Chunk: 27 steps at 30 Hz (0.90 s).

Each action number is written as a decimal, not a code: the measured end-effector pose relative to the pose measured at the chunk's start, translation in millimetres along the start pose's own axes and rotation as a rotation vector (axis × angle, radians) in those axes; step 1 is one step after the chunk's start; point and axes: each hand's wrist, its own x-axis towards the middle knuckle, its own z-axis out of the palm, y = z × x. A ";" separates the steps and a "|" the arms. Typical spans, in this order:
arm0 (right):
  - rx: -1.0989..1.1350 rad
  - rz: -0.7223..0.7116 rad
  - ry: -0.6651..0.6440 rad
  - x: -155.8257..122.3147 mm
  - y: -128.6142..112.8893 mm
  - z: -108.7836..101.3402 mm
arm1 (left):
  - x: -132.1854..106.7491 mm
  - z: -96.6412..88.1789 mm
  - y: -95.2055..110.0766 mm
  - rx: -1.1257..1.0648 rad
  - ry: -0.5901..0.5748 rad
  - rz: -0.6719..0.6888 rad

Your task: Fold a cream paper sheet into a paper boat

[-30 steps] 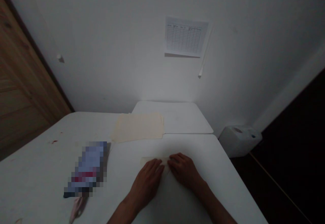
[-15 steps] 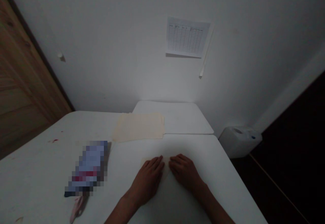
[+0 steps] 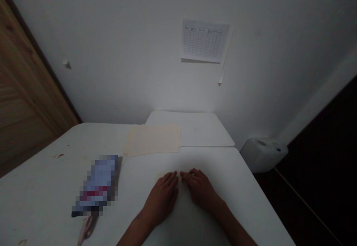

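A thin, pale cream sheet of paper (image 3: 181, 188) lies on the white table between and under my hands, most of it covered. My left hand (image 3: 165, 193) rests palm down on its left part, fingers stretched forward and close together. From the other side, my right hand (image 3: 200, 187) presses on the sheet with slightly bent fingers, its index fingertip almost meeting the left fingertips. Both thumbs are largely hidden. Beyond the hands, a stack of similar cream sheets (image 3: 153, 139) lies flat at the back of the table.
To the left is a blurred-out blue and white item (image 3: 99, 183) with a pink handle-like piece (image 3: 86, 228) below it. A printed chart (image 3: 205, 41) hangs on the wall. A white plastic container (image 3: 260, 155) stands right of the table (image 3: 248, 197). A wooden door (image 3: 30, 75) is at left.
My right hand has slid a little left over the sheet, closing the gap to my left hand. The left hand has barely moved.
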 end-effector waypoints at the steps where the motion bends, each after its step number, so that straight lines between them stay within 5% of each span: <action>1: -0.006 0.000 -0.012 0.2 -0.4 -0.5 | 0.3 -0.7 0.5 0.005 -0.006 -0.004; 8: -0.046 0.016 -0.076 1.7 -3.0 -3.6 | -7.1 -4.2 -2.0 0.065 -0.045 -0.079; 15: -0.042 0.014 -0.063 0.2 -4.2 -2.3 | -28.3 -5.9 -7.6 0.180 0.060 -0.170; 21: -0.043 0.011 -0.061 1.5 -3.8 -2.9 | -23.2 -4.5 -4.6 0.297 0.133 -0.249; 27: -0.070 0.007 -0.044 1.7 -4.0 -1.3 | -4.0 6.8 -1.5 0.149 0.054 -0.007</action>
